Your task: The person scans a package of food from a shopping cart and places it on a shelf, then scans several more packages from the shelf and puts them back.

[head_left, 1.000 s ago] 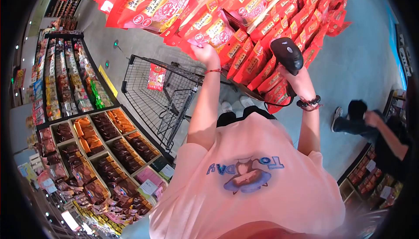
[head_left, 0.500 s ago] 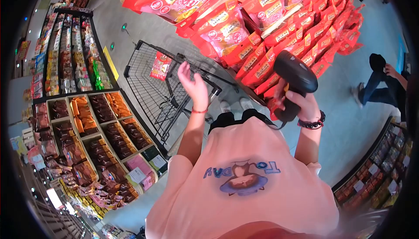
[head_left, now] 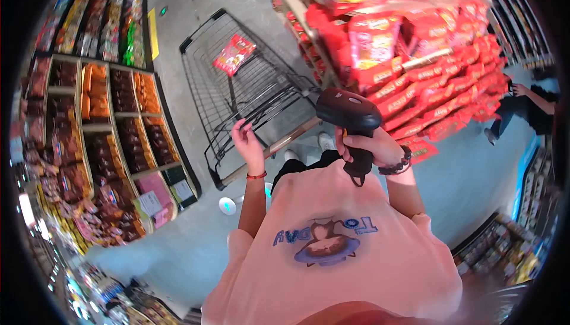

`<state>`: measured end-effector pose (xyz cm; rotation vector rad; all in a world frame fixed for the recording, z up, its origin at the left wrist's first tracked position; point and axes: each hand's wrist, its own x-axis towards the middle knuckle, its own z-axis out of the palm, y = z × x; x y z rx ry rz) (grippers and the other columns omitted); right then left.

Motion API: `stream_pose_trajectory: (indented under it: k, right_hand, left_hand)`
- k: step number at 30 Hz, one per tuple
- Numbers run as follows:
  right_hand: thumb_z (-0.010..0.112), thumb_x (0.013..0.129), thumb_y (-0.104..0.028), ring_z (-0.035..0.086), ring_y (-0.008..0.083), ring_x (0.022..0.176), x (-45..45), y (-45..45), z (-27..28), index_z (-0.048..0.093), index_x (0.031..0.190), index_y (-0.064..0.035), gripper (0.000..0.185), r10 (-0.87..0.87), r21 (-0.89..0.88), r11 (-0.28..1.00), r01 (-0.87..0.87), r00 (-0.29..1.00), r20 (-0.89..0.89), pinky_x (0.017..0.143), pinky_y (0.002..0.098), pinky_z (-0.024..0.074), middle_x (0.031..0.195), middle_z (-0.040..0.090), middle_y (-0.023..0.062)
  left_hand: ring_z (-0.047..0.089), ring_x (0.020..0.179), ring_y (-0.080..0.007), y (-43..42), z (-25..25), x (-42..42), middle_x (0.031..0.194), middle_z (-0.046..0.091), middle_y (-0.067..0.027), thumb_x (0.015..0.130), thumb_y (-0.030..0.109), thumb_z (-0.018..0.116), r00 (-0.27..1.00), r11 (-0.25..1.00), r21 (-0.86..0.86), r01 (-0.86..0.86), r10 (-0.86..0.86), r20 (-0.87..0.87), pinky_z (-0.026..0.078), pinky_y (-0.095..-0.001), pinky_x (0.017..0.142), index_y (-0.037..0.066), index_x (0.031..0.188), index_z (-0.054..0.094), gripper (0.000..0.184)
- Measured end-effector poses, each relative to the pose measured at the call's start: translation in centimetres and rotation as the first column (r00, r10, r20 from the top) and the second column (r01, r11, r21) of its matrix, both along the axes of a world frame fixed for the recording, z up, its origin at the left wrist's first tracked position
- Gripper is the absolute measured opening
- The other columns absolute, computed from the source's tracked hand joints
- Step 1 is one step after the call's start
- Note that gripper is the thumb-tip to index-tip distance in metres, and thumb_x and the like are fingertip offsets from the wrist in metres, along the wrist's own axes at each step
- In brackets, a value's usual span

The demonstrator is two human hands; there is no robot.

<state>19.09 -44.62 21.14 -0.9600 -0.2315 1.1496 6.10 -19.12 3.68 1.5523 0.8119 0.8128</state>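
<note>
My right hand (head_left: 375, 147) is wrapped round the grip of a black handheld barcode scanner (head_left: 349, 111), whose head points to the left. A wrist loop dangles below the grip. My left hand (head_left: 246, 142) holds nothing. Its fingers are loosely bent and apart, near the handle end of a wire shopping cart (head_left: 205, 87). Whether it touches the cart I cannot tell. Inside the cart lies one red and pink snack bag (head_left: 235, 54).
Stacked red snack bags (head_left: 427, 81) fill a display at the upper right. Wooden bins of packaged goods (head_left: 122, 129) stand on the left. Another person (head_left: 528, 108) is at the right edge, and a shelf (head_left: 499, 251) of packages stands at the lower right.
My view has turned, so the cart appears nearer the middle and the red display farther right. My left hand has lowered, its fingers more bent. The scanner has come closer to my body's midline.
</note>
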Motion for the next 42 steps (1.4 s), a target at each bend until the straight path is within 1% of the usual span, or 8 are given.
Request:
stream_pose_trajectory:
  k: [11,23,26,27,29,35,37,42]
  right_hand:
    - [0.054,0.080,-0.006,0.049,0.0096,0.055,-5.0,17.5,1.1,0.051,0.093,-0.0012,0.015,-0.024,-0.134,0.990,0.045,0.987,0.160,0.050,0.0219,0.0402,0.065,0.050,0.0023]
    - [0.054,0.080,-0.009,0.050,0.0114,0.056,-5.6,25.8,-0.4,0.050,0.093,-0.0030,0.016,0.033,-0.270,0.963,-0.009,0.996,0.086,0.051,0.0233,0.0412,0.068,0.051,0.0040]
    - [0.054,0.080,-0.010,0.050,0.0118,0.057,-2.1,28.8,-1.7,0.050,0.093,-0.0027,0.016,0.008,-0.285,0.958,0.017,0.996,0.085,0.051,0.0240,0.0415,0.068,0.051,0.0043]
    - [0.054,0.080,-0.012,0.050,0.0121,0.057,-0.6,30.0,-2.3,0.050,0.092,-0.0028,0.015,-0.016,-0.271,0.962,0.043,0.995,0.100,0.051,0.0240,0.0412,0.068,0.051,0.0045]
    - [0.055,0.080,-0.014,0.050,0.0122,0.057,3.3,33.1,-3.7,0.050,0.091,-0.0034,0.016,-0.084,-0.217,0.971,0.099,0.993,0.078,0.051,0.0242,0.0408,0.068,0.051,0.0044]
    - [0.055,0.080,-0.021,0.050,0.0138,0.064,16.2,43.5,-12.7,0.048,0.092,-0.0046,0.022,-0.185,-0.048,0.983,0.179,0.958,-0.219,0.055,0.0260,0.0421,0.073,0.051,0.0044]
    - [0.056,0.078,-0.019,0.052,0.0162,0.068,19.8,46.6,-17.7,0.048,0.092,-0.0031,0.023,-0.162,-0.078,0.986,0.149,0.965,-0.208,0.058,0.0276,0.0442,0.077,0.053,0.0076]
    - [0.060,0.074,-0.016,0.054,0.0191,0.071,23.7,52.7,-29.7,0.050,0.089,-0.0027,0.022,-0.125,-0.345,0.939,0.008,0.939,-0.320,0.066,0.0282,0.0474,0.085,0.056,0.0118]
  left_hand:
    - [0.056,0.084,-0.0164,10.9,0.6,-17.5,0.098,0.053,-0.0081,0.079,-0.002,0.042,0.939,0.939,-0.071,-0.338,0.331,-0.094,0.043,-0.0253,0.077,0.000,0.100,0.049,0.022]
    - [0.052,0.081,-0.0137,15.7,0.1,-14.0,0.093,0.053,-0.0047,0.082,0.000,0.041,0.973,0.950,-0.213,-0.229,0.220,-0.064,0.042,-0.0256,0.076,0.002,0.101,0.048,0.021]
    - [0.051,0.081,-0.0163,16.7,-1.9,-12.8,0.092,0.051,-0.0090,0.079,0.002,0.048,0.951,0.958,-0.198,-0.208,0.150,-0.271,0.041,-0.0251,0.074,0.003,0.102,0.048,0.023]
    - [0.050,0.090,-0.0270,17.0,-2.6,-12.1,0.099,0.049,-0.0161,0.075,0.006,0.055,0.922,0.979,0.067,-0.190,0.202,-0.332,0.041,-0.0323,0.079,0.002,0.106,0.046,0.033]
    - [0.047,0.095,-0.0335,17.5,-3.3,-11.1,0.103,0.047,-0.0200,0.074,0.009,0.057,0.845,0.980,0.140,-0.144,0.195,-0.498,0.039,-0.0370,0.082,0.000,0.110,0.043,0.040]
    - [0.051,0.089,-0.0372,17.4,-4.6,-8.6,0.102,0.050,-0.0213,0.074,0.020,0.059,0.539,0.981,0.193,-0.009,0.167,-0.826,0.044,-0.0411,0.074,0.000,0.117,0.037,0.052]
    - [0.054,0.083,-0.0352,17.9,-3.6,-7.4,0.098,0.053,-0.0189,0.074,0.022,0.058,0.431,0.990,0.136,-0.029,0.135,-0.892,0.046,-0.0410,0.068,0.001,0.116,0.039,0.050]
    - [0.057,0.076,-0.0301,18.5,-3.7,-6.4,0.091,0.056,-0.0120,0.073,0.019,0.059,0.400,0.982,0.185,-0.042,0.186,-0.897,0.047,-0.0374,0.062,0.005,0.109,0.047,0.041]
